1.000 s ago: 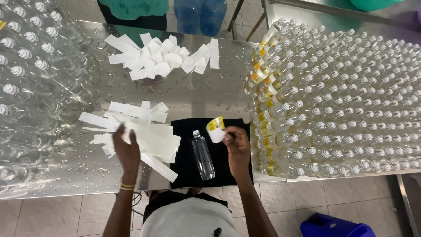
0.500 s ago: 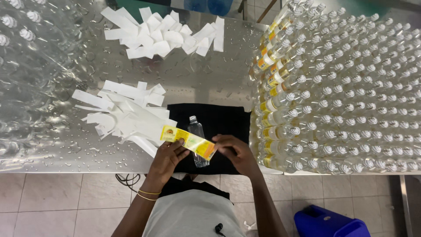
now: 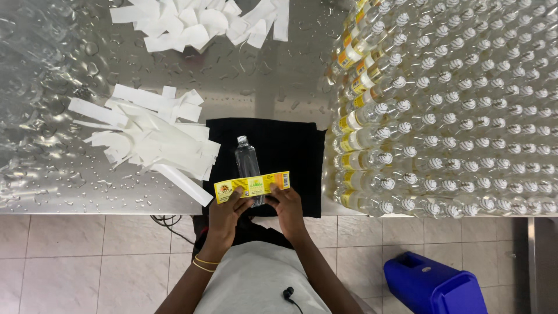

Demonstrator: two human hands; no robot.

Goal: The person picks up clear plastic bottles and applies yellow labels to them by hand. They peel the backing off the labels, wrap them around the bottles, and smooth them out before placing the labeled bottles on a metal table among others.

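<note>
Both hands pinch the yellow label strip (image 3: 251, 186) flat across the clear bottle (image 3: 249, 168): left hand (image 3: 228, 214) clamped on its left end, right hand (image 3: 288, 208) near its right end. Bottle lies just ahead of the fingers on the black cloth (image 3: 290, 157). Label looks thin, floppy, likely sticky: grip by the edges. Bottle looks light and slick. White backing strips (image 3: 151, 136) lie left of the left hand; yellow-labelled capped bottles (image 3: 442, 116) packed to the right.

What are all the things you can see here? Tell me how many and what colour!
Clear plastic bottle: one, lying on the cloth.
Yellow paper label: one, held across the bottle.
Black cloth: one, table's near edge.
White paper strips: two piles, one left of the cloth, one at the far edge.
Standing clear bottles with white caps: many, right; some carry yellow labels.
Shiny metal table: one, wet.
Blue plastic bin: one, on the floor.
Left hand: holds the label.
Right hand: holds the label.
</note>
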